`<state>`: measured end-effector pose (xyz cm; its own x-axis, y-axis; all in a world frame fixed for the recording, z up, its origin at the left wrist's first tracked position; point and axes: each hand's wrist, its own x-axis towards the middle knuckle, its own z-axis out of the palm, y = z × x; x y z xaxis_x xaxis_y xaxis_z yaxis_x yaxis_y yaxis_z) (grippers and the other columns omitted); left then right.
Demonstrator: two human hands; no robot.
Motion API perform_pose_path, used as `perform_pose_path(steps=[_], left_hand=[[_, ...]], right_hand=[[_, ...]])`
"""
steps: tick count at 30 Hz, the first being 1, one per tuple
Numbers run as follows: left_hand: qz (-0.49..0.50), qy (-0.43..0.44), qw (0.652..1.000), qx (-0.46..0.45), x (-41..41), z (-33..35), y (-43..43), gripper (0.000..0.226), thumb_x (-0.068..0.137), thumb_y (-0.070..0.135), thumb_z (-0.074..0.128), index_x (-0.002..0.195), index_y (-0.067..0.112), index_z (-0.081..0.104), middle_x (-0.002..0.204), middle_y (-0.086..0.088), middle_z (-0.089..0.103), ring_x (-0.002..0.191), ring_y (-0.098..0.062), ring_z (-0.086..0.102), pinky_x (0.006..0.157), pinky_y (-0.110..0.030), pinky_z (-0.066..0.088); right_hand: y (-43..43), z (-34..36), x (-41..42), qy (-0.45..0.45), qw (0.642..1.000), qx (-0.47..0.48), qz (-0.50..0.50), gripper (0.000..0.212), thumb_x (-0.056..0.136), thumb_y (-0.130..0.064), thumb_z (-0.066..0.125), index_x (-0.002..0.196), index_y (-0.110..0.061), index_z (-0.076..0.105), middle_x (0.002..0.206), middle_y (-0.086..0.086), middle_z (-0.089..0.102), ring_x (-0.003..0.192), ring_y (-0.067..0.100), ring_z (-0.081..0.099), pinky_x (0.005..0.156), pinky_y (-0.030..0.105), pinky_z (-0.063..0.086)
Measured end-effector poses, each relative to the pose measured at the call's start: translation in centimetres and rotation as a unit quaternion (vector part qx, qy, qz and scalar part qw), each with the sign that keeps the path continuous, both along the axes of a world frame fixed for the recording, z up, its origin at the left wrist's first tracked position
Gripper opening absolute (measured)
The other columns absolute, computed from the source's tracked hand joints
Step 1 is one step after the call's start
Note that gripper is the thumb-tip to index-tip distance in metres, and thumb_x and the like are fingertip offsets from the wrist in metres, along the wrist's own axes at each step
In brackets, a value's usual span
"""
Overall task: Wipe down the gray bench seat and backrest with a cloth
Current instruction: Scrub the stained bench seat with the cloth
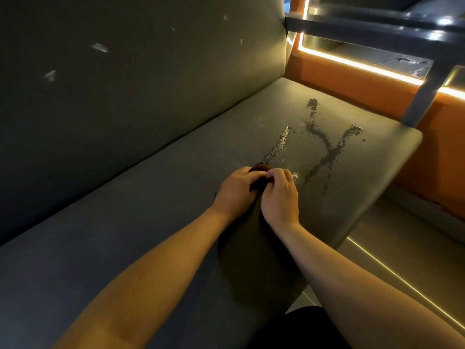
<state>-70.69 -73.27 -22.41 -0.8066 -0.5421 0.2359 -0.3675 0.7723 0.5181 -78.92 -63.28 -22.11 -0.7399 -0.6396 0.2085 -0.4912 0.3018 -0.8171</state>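
A person's two bare forearms reach over a gray padded bench seat (125,248). The left hand (235,190) and right hand (280,196) meet, fingers curled tight and pinching one small dark bunched cloth (260,181) held between them, just above the seat near its right end. The cloth looks soft, light and limp, best gripped as a wad in the palm. Beyond the hands, three streaks of wet, speckled liquid (324,144) lie on the seat, the nearest almost touching the cloth. The gray upholstered backrest (151,79) rises behind, bearing about five small pale smudges (100,47). An orange wall panel (352,81) with glowing light strips sits to the right
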Motion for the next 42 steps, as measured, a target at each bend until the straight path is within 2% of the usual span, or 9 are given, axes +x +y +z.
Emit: perform_pose_path(steps=[4, 10, 15, 19, 24, 29, 32, 36, 42], left_hand=[[0.047, -0.025, 0.997, -0.051, -0.7, -0.5, -2.5, 0.034, 0.099, 0.014, 0.057, 0.131, 0.022, 0.067, 0.132, -0.008, 0.062, 0.122, -0.026, 0.056, 0.101, -0.041, 0.050], [0.206, -0.040, 0.977, -0.029, -0.2, -0.3, -8.9, 0.039, 0.104, 0.018, 0.048, 0.141, 0.019, 0.058, 0.138, -0.014, 0.055, 0.127, -0.033, 0.051, 0.105, -0.041, 0.043], [0.170, -0.028, 0.985, 0.009, -1.0, 0.0, -6.0, 0.038, 0.101, 0.017, 0.053, 0.138, 0.020, 0.062, 0.134, -0.011, 0.059, 0.123, -0.029, 0.055, 0.103, -0.034, 0.043], [0.078, -0.024, 0.997, 0.012, -0.9, 0.0, -1.6, 0.036, 0.099, 0.018, 0.057, 0.134, 0.022, 0.065, 0.128, -0.007, 0.063, 0.119, -0.023, 0.058, 0.102, -0.036, 0.048], [-0.002, -0.022, 0.999, -0.041, 0.3, -0.3, 0.2, 0.035, 0.100, 0.023, 0.058, 0.134, 0.028, 0.063, 0.120, -0.002, 0.068, 0.107, -0.020, 0.063, 0.085, -0.039, 0.058], [0.108, -0.064, 0.990, -0.062, -0.4, -0.1, -4.3, 0.041, 0.102, 0.016, 0.053, 0.142, 0.023, 0.059, 0.146, -0.013, 0.053, 0.134, -0.030, 0.050, 0.110, -0.042, 0.044], [0.187, -0.056, 0.980, -0.023, -0.6, -0.1, -7.2, 0.041, 0.102, 0.016, 0.050, 0.142, 0.022, 0.058, 0.146, -0.017, 0.051, 0.137, -0.033, 0.046, 0.110, -0.043, 0.042], [0.175, -0.042, 0.984, -0.009, -1.3, -0.2, -5.7, 0.038, 0.103, 0.017, 0.050, 0.140, 0.019, 0.060, 0.138, -0.012, 0.058, 0.128, -0.029, 0.053, 0.103, -0.038, 0.046], [0.107, -0.043, 0.993, 0.022, -0.7, -0.1, -1.2, 0.036, 0.102, 0.023, 0.053, 0.137, 0.022, 0.062, 0.129, -0.008, 0.064, 0.118, -0.025, 0.059, 0.100, -0.038, 0.049]], right_hand=[[-0.1, -0.3, -0.1, 0.040, 0.999, 0.015, 0.027, 0.019, 0.097, 0.000, 0.051, 0.106, -0.011, 0.063, 0.107, -0.003, 0.052, 0.096, 0.016, 0.051, 0.083, 0.024, 0.039], [-0.5, -0.9, -0.5, 0.058, 0.996, 0.026, 0.056, 0.017, 0.097, -0.006, 0.050, 0.102, -0.014, 0.064, 0.108, -0.003, 0.056, 0.100, 0.015, 0.053, 0.084, 0.030, 0.047], [-0.4, -0.8, -0.4, 0.048, 0.998, -0.003, 0.036, 0.018, 0.095, -0.001, 0.052, 0.101, -0.011, 0.065, 0.103, -0.005, 0.053, 0.092, 0.014, 0.053, 0.074, 0.014, 0.037], [-0.2, -0.4, -0.2, 0.028, 1.000, -0.010, 0.003, 0.020, 0.093, 0.006, 0.051, 0.100, -0.010, 0.062, 0.102, -0.001, 0.052, 0.089, 0.018, 0.053, 0.079, 0.027, 0.042], [0.1, -0.1, 0.0, 0.001, 1.000, -0.007, 0.002, 0.022, 0.096, 0.003, 0.047, 0.099, -0.014, 0.060, 0.104, -0.003, 0.050, 0.092, 0.016, 0.053, 0.084, 0.026, 0.043], [0.1, -0.6, -0.2, 0.053, 0.998, 0.004, 0.031, 0.018, 0.094, 0.003, 0.052, 0.095, -0.012, 0.061, 0.099, -0.004, 0.052, 0.089, 0.016, 0.053, 0.072, 0.018, 0.035], [-0.2, -1.0, -0.4, 0.055, 0.998, -0.003, 0.040, 0.017, 0.094, -0.001, 0.050, 0.090, -0.013, 0.061, 0.096, -0.003, 0.054, 0.087, 0.017, 0.052, 0.071, 0.017, 0.037], [-0.6, -1.2, -0.5, 0.066, 0.997, -0.005, 0.039, 0.015, 0.093, -0.002, 0.052, 0.090, -0.012, 0.062, 0.095, -0.001, 0.055, 0.087, 0.018, 0.053, 0.074, 0.031, 0.045], [-0.3, -0.5, -0.1, 0.056, 0.998, 0.006, 0.009, 0.018, 0.093, 0.002, 0.052, 0.095, -0.009, 0.065, 0.098, 0.001, 0.058, 0.084, 0.019, 0.053, 0.074, 0.027, 0.037]])
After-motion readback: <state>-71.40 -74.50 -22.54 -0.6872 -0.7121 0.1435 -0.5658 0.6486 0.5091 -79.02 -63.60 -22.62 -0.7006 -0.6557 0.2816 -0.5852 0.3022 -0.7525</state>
